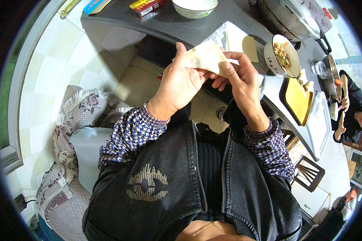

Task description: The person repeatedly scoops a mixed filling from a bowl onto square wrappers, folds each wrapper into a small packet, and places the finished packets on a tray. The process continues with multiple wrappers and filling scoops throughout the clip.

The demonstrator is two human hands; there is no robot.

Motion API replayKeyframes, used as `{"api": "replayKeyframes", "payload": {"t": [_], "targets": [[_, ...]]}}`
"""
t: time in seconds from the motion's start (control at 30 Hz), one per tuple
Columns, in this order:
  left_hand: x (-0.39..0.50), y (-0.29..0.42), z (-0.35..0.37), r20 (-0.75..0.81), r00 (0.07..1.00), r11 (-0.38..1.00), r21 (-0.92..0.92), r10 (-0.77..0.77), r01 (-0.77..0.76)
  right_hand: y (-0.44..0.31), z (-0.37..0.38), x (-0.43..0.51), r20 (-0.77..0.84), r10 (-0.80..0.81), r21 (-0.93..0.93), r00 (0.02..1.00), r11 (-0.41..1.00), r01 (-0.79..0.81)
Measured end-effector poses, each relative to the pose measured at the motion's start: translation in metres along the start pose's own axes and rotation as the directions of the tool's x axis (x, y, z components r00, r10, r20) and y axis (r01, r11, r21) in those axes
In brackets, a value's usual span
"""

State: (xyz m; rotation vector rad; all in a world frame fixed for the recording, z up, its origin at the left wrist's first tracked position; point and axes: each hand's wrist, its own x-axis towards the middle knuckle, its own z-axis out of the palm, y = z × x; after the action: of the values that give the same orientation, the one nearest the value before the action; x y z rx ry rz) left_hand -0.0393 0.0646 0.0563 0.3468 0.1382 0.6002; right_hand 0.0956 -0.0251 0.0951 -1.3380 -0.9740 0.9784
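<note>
A thin sheet of pale dough (203, 57) is stretched between both hands above the table's front edge. My left hand (181, 81) supports it from below with the thumb upright at its left corner. My right hand (242, 79) pinches its right corner between thumb and fingers. Just behind, a stack of square dough wrappers (244, 45) lies on clear plastic wrap. To the right of them stands an enamel bowl (268, 60) with chopped filling (280, 57) and a utensil in it. Whether any filling is inside the held sheet cannot be seen.
A yellow board (297, 101) with folded dough pieces (308, 86) at its edge lies right, beside a clear plastic lid (318, 126). A white bowl (194, 13), a small box (147, 9) and a large metal pot (292, 18) stand farther back. Another person (354, 99) works at far right.
</note>
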Motion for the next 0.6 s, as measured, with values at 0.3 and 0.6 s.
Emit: {"api": "replayKeyframes", "payload": {"t": [0.3, 0.6], "targets": [[-0.002, 0.005, 0.003, 0.247, 0.968, 0.969, -0.229, -0.034, 0.092, -0.001, -0.003, -0.007, 0.03, -0.078, -0.117, 0.996, 0.99, 0.081], [-0.002, 0.005, -0.002, 0.085, 0.993, 0.996, -0.025, -0.079, 0.082, 0.006, -0.023, -0.021, 0.062, -0.491, -0.632, 0.869, 0.654, 0.414]]}}
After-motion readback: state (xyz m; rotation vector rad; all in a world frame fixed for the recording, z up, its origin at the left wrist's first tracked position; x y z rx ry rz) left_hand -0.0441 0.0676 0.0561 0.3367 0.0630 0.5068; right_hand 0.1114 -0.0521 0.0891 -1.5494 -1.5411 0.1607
